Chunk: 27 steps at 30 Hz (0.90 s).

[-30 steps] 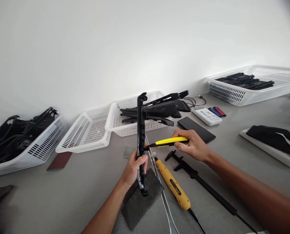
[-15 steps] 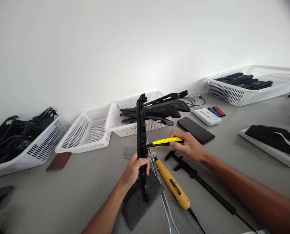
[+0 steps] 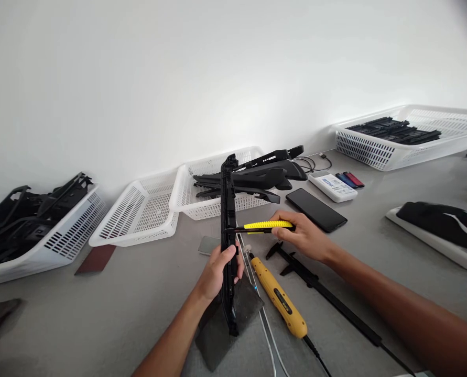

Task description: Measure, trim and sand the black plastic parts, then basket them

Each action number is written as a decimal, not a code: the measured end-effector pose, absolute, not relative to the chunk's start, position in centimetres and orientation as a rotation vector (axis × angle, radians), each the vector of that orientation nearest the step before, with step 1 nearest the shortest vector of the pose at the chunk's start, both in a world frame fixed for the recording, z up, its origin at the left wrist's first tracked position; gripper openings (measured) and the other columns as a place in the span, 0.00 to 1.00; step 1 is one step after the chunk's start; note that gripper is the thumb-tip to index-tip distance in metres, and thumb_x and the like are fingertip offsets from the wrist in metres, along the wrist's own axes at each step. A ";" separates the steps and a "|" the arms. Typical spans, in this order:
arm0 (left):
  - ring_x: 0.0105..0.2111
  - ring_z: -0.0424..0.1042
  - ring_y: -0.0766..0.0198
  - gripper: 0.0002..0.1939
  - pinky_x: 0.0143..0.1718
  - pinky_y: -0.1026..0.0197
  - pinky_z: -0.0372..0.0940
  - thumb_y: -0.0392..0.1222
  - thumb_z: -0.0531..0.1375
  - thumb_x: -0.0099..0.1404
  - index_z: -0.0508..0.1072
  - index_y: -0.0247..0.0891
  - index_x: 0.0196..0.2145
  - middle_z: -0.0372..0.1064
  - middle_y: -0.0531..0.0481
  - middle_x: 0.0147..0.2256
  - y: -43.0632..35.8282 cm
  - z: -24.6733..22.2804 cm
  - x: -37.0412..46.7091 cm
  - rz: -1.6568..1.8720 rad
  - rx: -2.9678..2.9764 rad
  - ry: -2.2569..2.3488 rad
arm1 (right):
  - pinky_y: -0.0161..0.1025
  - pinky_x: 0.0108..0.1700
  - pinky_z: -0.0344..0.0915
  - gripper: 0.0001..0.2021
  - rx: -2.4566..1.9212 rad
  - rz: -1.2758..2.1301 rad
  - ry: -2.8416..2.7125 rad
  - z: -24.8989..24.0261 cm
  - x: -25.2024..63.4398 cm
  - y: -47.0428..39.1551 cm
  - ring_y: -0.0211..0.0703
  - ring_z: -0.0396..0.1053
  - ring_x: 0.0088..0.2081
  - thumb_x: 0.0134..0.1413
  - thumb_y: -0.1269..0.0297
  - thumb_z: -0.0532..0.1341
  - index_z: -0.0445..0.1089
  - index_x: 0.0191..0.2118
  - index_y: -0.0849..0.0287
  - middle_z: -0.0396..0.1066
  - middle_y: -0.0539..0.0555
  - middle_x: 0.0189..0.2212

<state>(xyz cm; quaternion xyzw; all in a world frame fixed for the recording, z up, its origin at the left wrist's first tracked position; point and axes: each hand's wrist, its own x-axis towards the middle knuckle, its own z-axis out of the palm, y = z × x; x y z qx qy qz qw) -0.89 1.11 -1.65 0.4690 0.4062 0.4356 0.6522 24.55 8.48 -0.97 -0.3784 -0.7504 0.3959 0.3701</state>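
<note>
— what is being done here?

— a long black plastic part (image 3: 227, 201) is held nearly upright at the center of the frame. the dark tip of a yellow-handled cutter (image 3: 262, 225) is brought across its face from the right. by the look of it, the step in hand is careful blade work on the part; whether any material is being removed cannot be told.

— how are the fingers set?

— the part's lower half is grasped by the left hand (image 3: 213, 271), with the thumb laid over the front and fingertips shown at the right edge. the cutter's handle is gripped by the right hand (image 3: 303, 236), right of center.

— what would seem to be called for next?

— a steady hold and a lightly guided tip, it is judged, with the left thumb kept clear, since it is placed just below the blade's line.

— and how does the part look?

— narrow and ridged along its length, with a knobbly top and a bent lower end. its top is seen against a white basket (image 3: 183, 196) of black parts; its foot is seen over a dark pad (image 3: 216, 343), bottom center.
</note>
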 end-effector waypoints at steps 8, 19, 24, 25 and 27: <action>0.19 0.61 0.65 0.30 0.23 0.62 0.56 0.73 0.55 0.68 0.69 0.40 0.32 0.67 0.51 0.20 1.2 -1.6 -1.0 0.944 1.035 0.913 | 0.39 0.35 0.55 0.14 -0.987 1.007 -1.900 -1.2 24.4 8.5 0.43 0.61 0.32 0.66 0.51 0.60 0.72 0.39 0.57 0.67 0.49 0.29; 0.28 0.65 0.61 0.31 0.33 0.58 0.60 0.45 0.60 0.65 0.64 0.33 0.63 0.72 0.53 0.27 1.2 -1.3 -1.4 0.977 1.162 0.860 | 0.39 0.36 0.57 0.11 -0.992 1.030 -1.884 -1.5 24.7 8.9 0.43 0.63 0.33 0.63 0.56 0.60 0.73 0.38 0.57 0.68 0.49 0.30; 0.29 0.65 0.60 0.37 0.35 0.58 0.58 0.42 0.61 0.60 0.62 0.34 0.67 0.72 0.53 0.29 1.2 -1.7 -1.7 0.998 1.186 0.865 | 0.39 0.36 0.57 0.12 -1.028 1.001 -1.831 -1.6 24.7 9.1 0.43 0.62 0.32 0.63 0.54 0.60 0.73 0.38 0.57 0.67 0.49 0.30; 0.30 0.66 0.60 0.37 0.35 0.58 0.58 0.41 0.62 0.60 0.62 0.34 0.66 0.73 0.53 0.29 1.2 -1.7 -1.8 1.002 1.198 0.870 | 0.39 0.36 0.57 0.12 -1.035 0.994 -1.823 -1.5 24.7 9.1 0.43 0.62 0.32 0.62 0.53 0.60 0.73 0.37 0.57 0.67 0.49 0.29; 0.29 0.65 0.61 0.33 0.35 0.59 0.58 0.43 0.63 0.62 0.65 0.35 0.63 0.72 0.52 0.28 1.2 -1.6 -1.7 1.009 1.207 0.867 | 0.39 0.36 0.57 0.12 -1.020 0.999 -1.835 -1.3 24.8 9.1 0.43 0.62 0.32 0.62 0.53 0.60 0.72 0.36 0.57 0.67 0.49 0.28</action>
